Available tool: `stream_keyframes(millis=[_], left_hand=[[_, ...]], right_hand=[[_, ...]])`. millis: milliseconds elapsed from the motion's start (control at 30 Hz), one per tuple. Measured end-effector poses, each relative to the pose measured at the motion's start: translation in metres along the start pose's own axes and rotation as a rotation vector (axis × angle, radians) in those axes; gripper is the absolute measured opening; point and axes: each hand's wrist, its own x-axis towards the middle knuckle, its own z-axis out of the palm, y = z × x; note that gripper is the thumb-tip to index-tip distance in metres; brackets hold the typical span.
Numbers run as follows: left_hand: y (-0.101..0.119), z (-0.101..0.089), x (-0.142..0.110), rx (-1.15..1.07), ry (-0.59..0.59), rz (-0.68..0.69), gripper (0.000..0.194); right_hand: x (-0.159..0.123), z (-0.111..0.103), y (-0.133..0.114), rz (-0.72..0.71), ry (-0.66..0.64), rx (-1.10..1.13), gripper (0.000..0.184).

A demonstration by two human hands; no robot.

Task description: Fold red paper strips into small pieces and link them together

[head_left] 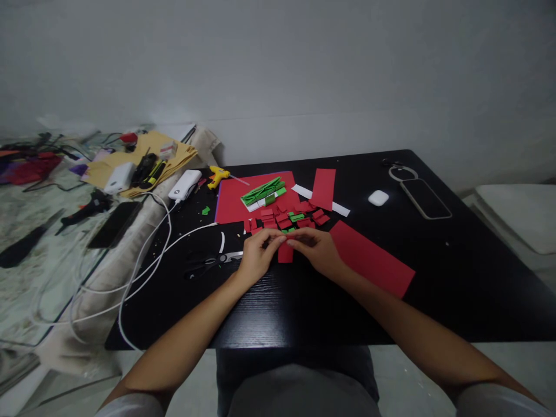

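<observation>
My left hand [259, 252] and my right hand [316, 248] meet over the black table, thumbs and fingertips pinched on one small red paper strip [285, 252]. The strip's lower part hangs between them, toward me. Just beyond my fingers lies a pile of small folded red paper pieces [283, 221] with a few green ones [297, 218] among them. Behind the pile a pleated green paper bundle [263, 191] rests on a large red sheet [232, 200]. Black-handled scissors [212, 262] lie left of my left hand. A red paper rectangle [373, 258] sits partly beyond my right forearm.
A yellow glue gun [218, 176] and a white power bank [185, 185] with a white cable stand at the back left. Another red rectangle [324, 188] overlaps a white strip [341, 208]. At right lie a white case [378, 198] and a phone [425, 198].
</observation>
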Motion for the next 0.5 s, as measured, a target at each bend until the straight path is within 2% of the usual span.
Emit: stream_keyframes(millis=[233, 500], left_hand=[[-0.0008, 0.0009, -0.0013, 0.030, -0.032, 0.040, 0.020], [-0.0002, 0.0023, -0.0024, 0.053, -0.036, 0.043, 0.017]], right_hand=[[0.0040, -0.0023, 0.0032, -0.003, -0.032, -0.005, 0.021], [0.0028, -0.0018, 0.0051, -0.015, -0.011, -0.009, 0.017]])
